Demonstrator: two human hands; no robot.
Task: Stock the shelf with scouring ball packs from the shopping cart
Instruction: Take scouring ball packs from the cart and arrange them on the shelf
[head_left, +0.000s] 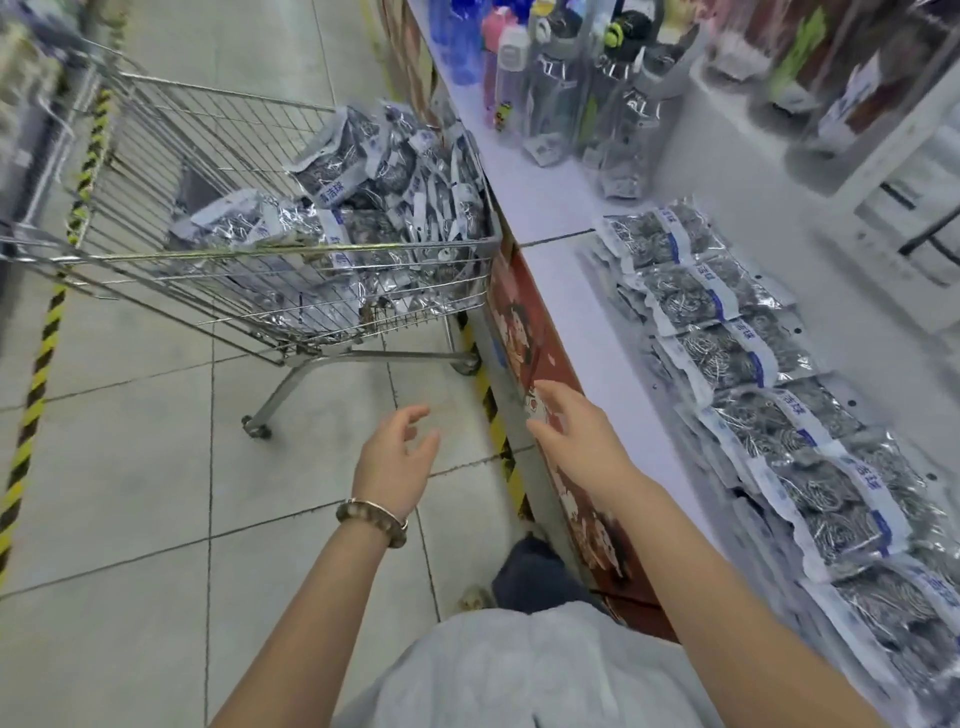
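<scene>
A wire cart (156, 249) stood at ten o'clock, heaped with scouring ball packs (384, 176). The left hand (395, 457) and right hand (576, 436) reached out empty, fingers loose, over open floor (130, 467). At three o'clock, a row of packs (753, 364) lined the shelf (597, 322), front edge free; perhaps half done.
</scene>
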